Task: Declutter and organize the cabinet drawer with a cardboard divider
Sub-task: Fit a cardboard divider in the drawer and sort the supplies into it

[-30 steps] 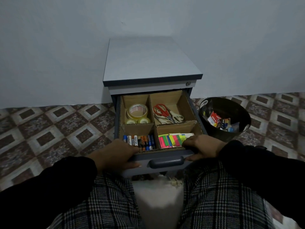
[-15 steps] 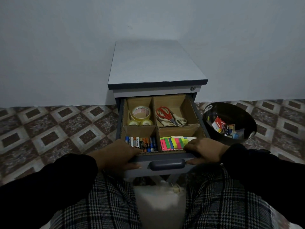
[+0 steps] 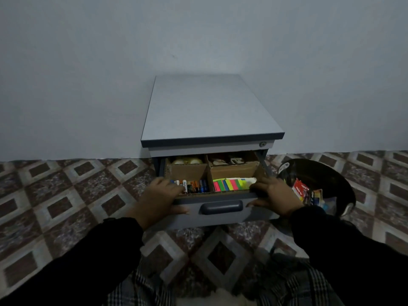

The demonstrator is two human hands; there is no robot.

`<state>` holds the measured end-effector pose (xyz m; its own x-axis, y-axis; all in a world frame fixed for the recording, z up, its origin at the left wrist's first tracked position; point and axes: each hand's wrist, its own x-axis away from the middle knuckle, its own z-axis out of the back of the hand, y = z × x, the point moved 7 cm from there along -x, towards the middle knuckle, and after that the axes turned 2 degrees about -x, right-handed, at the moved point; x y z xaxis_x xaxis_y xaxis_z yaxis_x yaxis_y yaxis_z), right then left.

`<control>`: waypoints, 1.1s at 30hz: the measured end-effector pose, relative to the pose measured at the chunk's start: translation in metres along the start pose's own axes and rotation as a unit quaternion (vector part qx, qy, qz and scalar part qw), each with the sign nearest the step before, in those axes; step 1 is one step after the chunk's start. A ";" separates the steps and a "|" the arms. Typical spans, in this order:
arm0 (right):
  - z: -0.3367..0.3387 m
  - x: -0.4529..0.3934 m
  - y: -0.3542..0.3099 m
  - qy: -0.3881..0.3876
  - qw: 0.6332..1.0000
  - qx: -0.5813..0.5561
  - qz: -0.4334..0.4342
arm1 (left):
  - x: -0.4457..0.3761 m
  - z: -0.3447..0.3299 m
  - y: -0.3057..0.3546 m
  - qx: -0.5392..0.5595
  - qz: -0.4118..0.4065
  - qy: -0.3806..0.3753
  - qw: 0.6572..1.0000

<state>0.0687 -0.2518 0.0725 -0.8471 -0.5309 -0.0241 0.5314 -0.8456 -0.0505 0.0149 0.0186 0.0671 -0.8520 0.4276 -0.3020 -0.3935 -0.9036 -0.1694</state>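
Judging by the sorted cardboard divider [image 3: 208,171], the half-open drawer [image 3: 220,214] is gripped at its front by the left hand [image 3: 160,198] and right hand [image 3: 274,195], fingers curled over, for an even closing push.

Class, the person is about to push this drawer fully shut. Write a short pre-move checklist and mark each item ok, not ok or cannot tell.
1. Both hands on the drawer front: ok, left hand and right hand grip its top edge.
2. Fingers clear of the closing gap: not ok, they curl over the edge.
3. Sticky notes lying below the rim: ok.
4. Batteries lying flat: ok.
5. Cardboard divider clears the cabinet frame: cannot tell.
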 end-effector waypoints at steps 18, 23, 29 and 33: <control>-0.058 -0.065 0.100 0.268 0.749 -0.484 -0.365 | 0.006 -0.094 -0.108 0.386 0.604 0.109 0.688; -0.070 -0.084 0.118 0.251 0.744 -0.494 -0.373 | -0.002 -0.146 -0.137 0.453 0.581 0.175 0.653; -0.064 -0.108 0.114 0.195 0.749 -0.573 -0.270 | -0.034 -0.102 -0.121 0.520 0.505 0.179 0.666; -0.060 -0.111 0.106 0.230 0.728 -0.596 -0.248 | -0.038 -0.102 -0.124 0.560 0.485 0.181 0.648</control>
<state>0.2186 -0.2787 0.0102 -0.9913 0.1287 -0.0261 0.0088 -0.1326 -0.9911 0.1314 0.1173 0.0038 -0.8293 -0.5587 0.0086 0.0897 -0.1179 0.9890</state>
